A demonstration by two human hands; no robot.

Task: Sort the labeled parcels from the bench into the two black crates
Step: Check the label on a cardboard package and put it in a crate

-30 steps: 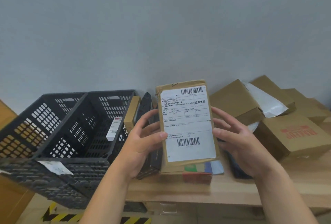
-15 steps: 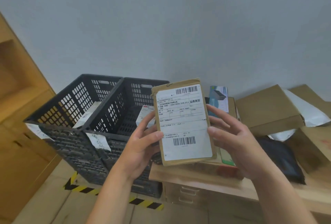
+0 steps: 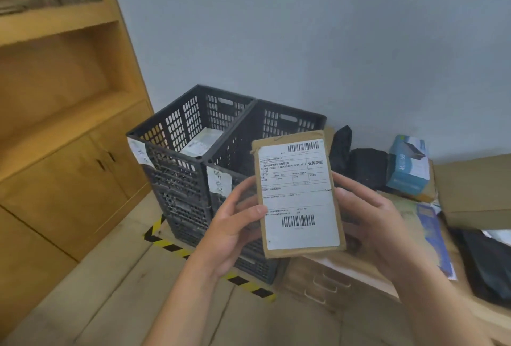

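Swung left since half a sec ago: view now takes in a wooden cabinet (image 3: 55,152) w/ shelves and doors, and both black crates sit nearer centre. Grip on the parcel is unchanged.

Head cam: a person holds a brown kraft parcel (image 3: 298,193) upright in the air, white shipping label w/ two barcodes facing the lens. Left hand (image 3: 232,232) grips the parcel's left edge, thumb pressed on the label front, fingers curled behind. Right hand (image 3: 370,224) grips the right edge, thumb at the label's side, other fingers hidden behind the pkg. Parcel hangs in front of the right crate (image 3: 287,121) and above the near corner of the bench (image 3: 329,264); not in either crate.

Left crate (image 3: 163,149) touches the right one side by side, both on the floor against a grey wall, each w/ a paper tag (image 3: 219,179) on its front; writing too blurred to read. A white-labelled parcel (image 3: 201,141) lies inside the left crate. Yellow-black tape (image 3: 171,247) marks the floor by the crates.

On the bench, right of the crates: black poly bags (image 3: 367,163), a blue carton (image 3: 409,168), a big cardboard box (image 3: 475,193), a blue printed sheet (image 3: 431,235), another black bag (image 3: 484,262). Drawers show under the bench top.
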